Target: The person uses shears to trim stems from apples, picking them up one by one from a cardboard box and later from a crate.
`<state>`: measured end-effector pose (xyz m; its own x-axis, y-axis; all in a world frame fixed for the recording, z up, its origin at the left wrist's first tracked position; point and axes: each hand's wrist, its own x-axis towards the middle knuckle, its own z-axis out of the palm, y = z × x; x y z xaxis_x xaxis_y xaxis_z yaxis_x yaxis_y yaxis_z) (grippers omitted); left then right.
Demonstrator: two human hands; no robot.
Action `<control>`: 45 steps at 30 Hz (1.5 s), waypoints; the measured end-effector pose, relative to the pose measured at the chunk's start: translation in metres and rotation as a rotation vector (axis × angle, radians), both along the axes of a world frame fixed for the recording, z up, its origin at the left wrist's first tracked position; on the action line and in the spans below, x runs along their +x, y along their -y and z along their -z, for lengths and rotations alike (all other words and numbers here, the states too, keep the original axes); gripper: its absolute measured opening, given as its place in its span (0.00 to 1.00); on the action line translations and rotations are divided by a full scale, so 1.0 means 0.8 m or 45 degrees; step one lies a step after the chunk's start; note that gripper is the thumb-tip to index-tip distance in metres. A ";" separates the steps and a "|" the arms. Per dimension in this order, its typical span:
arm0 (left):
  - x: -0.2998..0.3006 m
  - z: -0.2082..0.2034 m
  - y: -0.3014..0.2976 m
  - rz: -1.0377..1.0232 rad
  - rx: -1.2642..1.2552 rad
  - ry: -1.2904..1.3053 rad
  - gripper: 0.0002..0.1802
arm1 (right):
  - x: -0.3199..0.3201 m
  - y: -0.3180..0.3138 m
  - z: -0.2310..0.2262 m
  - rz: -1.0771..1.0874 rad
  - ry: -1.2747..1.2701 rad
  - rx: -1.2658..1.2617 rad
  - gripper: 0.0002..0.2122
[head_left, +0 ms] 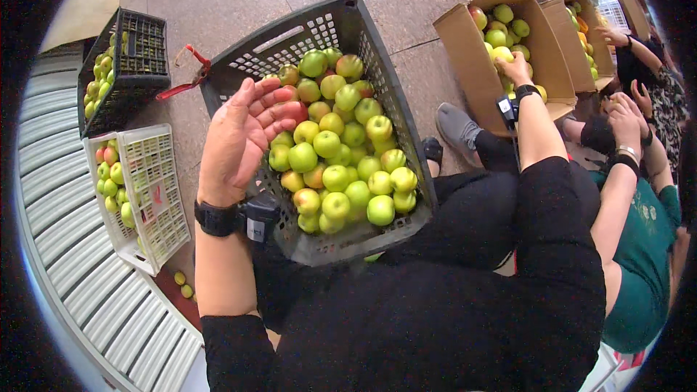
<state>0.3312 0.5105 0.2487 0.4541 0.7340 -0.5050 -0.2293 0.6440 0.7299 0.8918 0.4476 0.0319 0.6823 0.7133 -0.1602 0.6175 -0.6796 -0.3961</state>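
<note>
A dark plastic crate full of green apples, some blushed red, stands in front of me. Over its left side hangs my left hand, palm turned toward the apples, fingers extended and holding nothing. My right hand reaches into an open cardboard box on the right. Its fingers are around a pale green apple, with more apples lying about it in the box. Dark bands with small devices sit on both my wrists.
On the left, a black crate and a white crate of apples stand by a roller conveyor. A red strap hangs at my crate's corner. Several loose fruits lie lower left. Co-workers sit right, by another box.
</note>
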 end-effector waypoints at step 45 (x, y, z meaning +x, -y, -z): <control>-0.037 -0.002 0.017 -0.224 0.703 -0.348 0.13 | -0.532 0.003 -0.155 -1.195 -0.292 0.435 0.30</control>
